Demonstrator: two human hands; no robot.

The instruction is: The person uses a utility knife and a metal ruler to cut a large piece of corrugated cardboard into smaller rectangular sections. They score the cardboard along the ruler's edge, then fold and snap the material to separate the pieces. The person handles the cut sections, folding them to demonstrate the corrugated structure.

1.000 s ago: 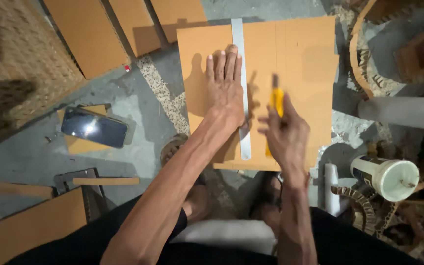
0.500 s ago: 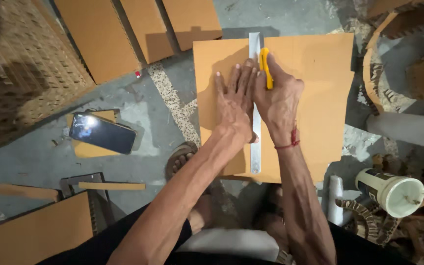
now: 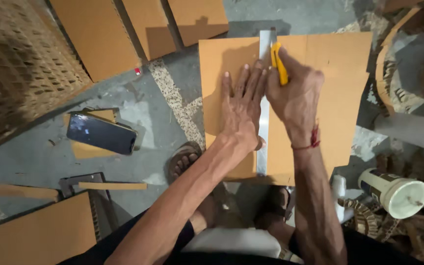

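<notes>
A brown cardboard sheet (image 3: 334, 93) lies flat on the floor in front of me. A long metal ruler (image 3: 263, 137) runs lengthwise down its middle. My left hand (image 3: 241, 110) presses flat on the ruler and the cardboard, fingers spread. My right hand (image 3: 295, 98) grips a yellow utility knife (image 3: 278, 63), its tip near the far end of the ruler on the ruler's right edge. A red thread is tied around my right wrist.
More cardboard sheets (image 3: 99, 34) lie at the far left. A dark phone (image 3: 101, 133) rests on a cardboard scrap. A woven cardboard panel (image 3: 15, 73) is at the left, a white tub (image 3: 393, 191) at the right. My sandalled foot (image 3: 182, 159) is beside the sheet.
My right hand carried the knife from the near side up to the far end of the ruler. The left hand stayed pressed on the ruler.
</notes>
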